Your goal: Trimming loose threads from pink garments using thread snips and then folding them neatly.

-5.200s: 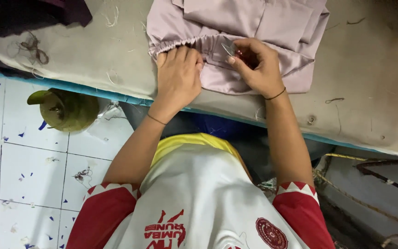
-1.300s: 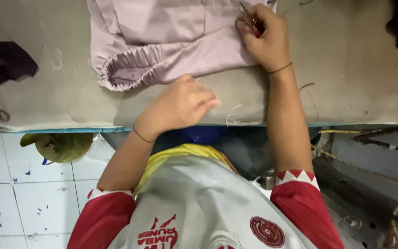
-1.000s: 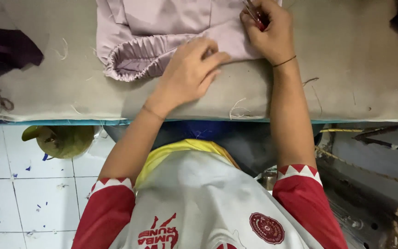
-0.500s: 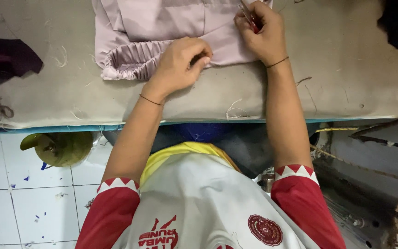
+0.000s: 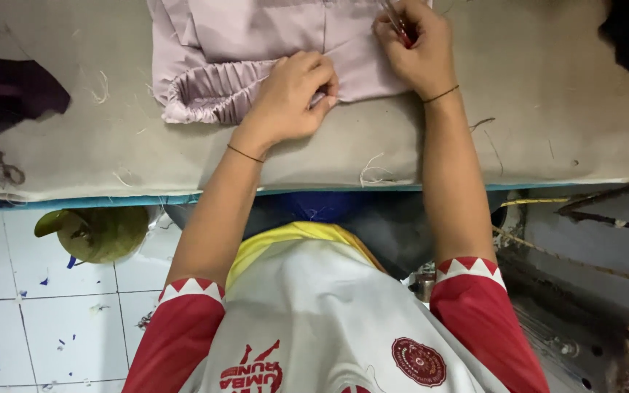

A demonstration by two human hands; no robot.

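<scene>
Left hand [image 5: 290,98] lies knuckles up on the pale lilac garment [image 5: 256,44], fingers curled and pinching a fold of cloth just beside the gathered elastic hem [image 5: 209,93]. Right hand [image 5: 418,45] is closed around a small metal tool [image 5: 396,18] (kind not discernible) and presses the garment's right edge. Half a second earlier the left hand sat slightly lower on the hem; both hands keep their grip. The garment rests on a worn grey padded table [image 5: 547,109] strewn with loose threads. Dark cloth [image 5: 9,94] lies well left of the left hand. Below the table edge: white tiled floor [image 5: 38,313] and a green vessel [image 5: 96,231].
</scene>
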